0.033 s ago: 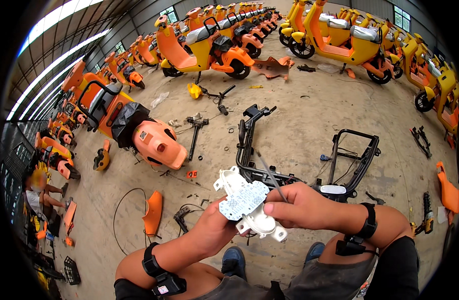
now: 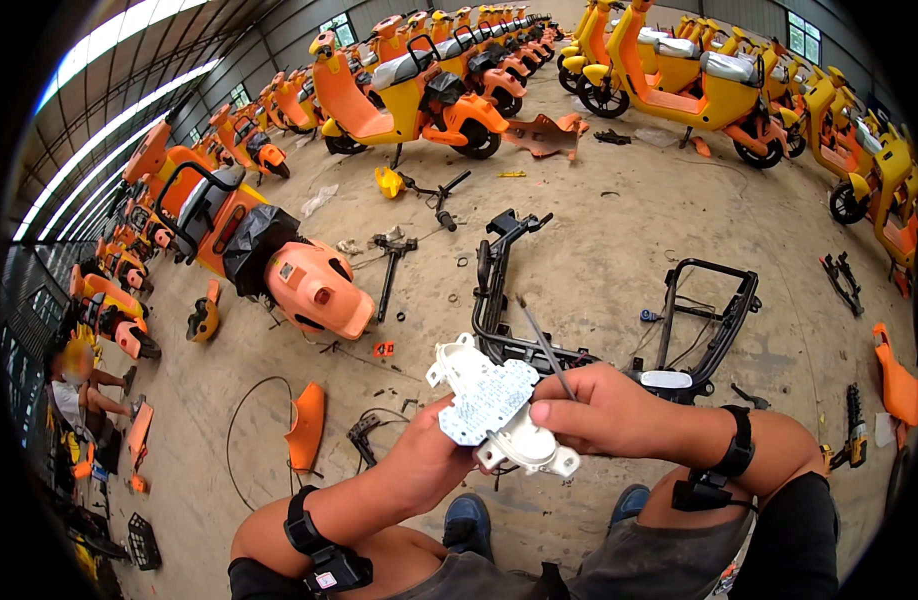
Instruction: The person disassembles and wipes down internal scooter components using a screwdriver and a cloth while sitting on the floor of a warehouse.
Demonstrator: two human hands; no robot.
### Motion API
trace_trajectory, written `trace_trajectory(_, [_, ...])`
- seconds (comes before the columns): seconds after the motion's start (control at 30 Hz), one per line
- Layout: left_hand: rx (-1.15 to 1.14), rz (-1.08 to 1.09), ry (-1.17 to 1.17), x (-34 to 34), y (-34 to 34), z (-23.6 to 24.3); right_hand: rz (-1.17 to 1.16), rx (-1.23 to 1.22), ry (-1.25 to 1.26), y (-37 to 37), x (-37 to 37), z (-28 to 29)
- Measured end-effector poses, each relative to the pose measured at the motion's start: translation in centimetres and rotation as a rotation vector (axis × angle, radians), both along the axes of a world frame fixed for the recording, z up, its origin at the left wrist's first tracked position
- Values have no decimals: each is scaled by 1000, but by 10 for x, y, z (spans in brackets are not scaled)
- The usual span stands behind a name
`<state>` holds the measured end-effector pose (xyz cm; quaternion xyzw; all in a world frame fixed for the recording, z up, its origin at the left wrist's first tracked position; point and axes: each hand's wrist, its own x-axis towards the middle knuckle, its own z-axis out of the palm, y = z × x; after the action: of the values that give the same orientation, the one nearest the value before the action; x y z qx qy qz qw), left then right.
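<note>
My left hand (image 2: 429, 455) is closed on a white plastic housing (image 2: 534, 448) with round cups and screw tabs, held above the floor between my knees. Across its middle lies a pale, flat circuit board (image 2: 487, 402) with dotted markings; the left fingers are partly hidden beneath. My right hand (image 2: 589, 405) is closed around a thin dark metal rod (image 2: 545, 345) that slants up and left past the housing; its lower end is hidden in the fist. The right thumb rests against the housing's right edge.
A black scooter frame (image 2: 499, 330) lies on the floor just beyond my hands. An orange panel (image 2: 305, 427), a cable, a fork (image 2: 389, 270) and a drill (image 2: 857, 445) lie around. Scooters stand in rows; one (image 2: 319, 285) is close on the left. A person (image 2: 84, 390) sits far left.
The housing has shifted and turned slightly in my hands, its lower end moving a little up and right. The rod's tip has risen slightly, and its angle is steeper.
</note>
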<state>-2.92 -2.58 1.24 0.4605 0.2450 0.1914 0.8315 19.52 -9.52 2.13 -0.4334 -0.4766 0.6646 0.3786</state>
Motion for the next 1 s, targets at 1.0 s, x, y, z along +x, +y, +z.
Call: trace_trajectory(1.0, [54,167,113,1,-3,0,-100,139,-43,-4,-6,6])
